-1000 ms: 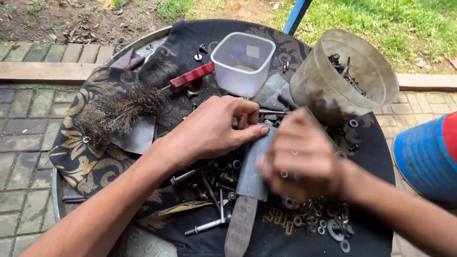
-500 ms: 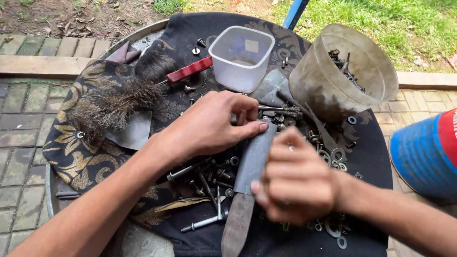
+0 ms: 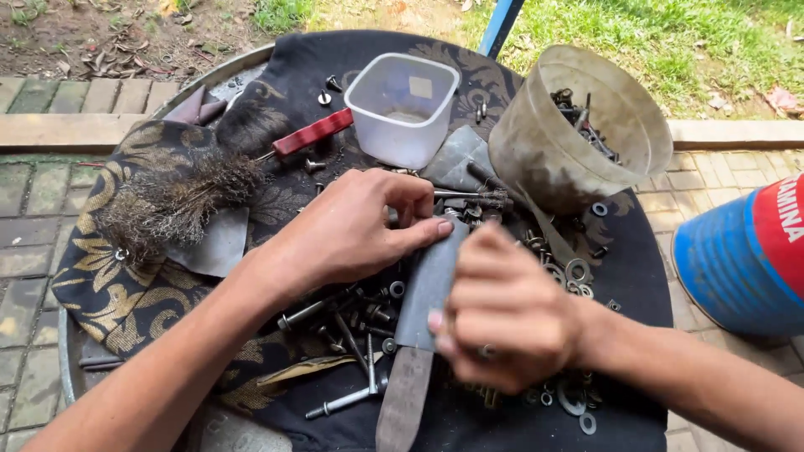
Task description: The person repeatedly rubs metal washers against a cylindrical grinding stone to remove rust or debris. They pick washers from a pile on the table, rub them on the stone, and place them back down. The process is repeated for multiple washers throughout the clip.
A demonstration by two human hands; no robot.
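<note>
My left hand [image 3: 352,230] lies palm down on a heap of bolts and nuts [image 3: 352,318], fingers curled, thumb tip touching the upper end of a flat grey knife blade [image 3: 427,289]. The blade runs down the table to a worn wooden handle [image 3: 402,402]. My right hand [image 3: 502,314] is curled in a loose fist, blurred, against the blade's right edge above scattered washers [image 3: 574,398]. Whether that hand holds anything is hidden by its fingers.
A round table under a black and gold cloth [image 3: 126,293] carries a clear square tub [image 3: 402,109], a murky plastic bucket [image 3: 569,142] holding hardware, and a red-handled wire brush [image 3: 184,197]. A blue drum [image 3: 737,259] stands at the right on paving; grass lies beyond.
My right hand has drawn toward me, from the washers by the bucket down along the blade's right side. My left hand stays on the heap, its thumb now on the blade.
</note>
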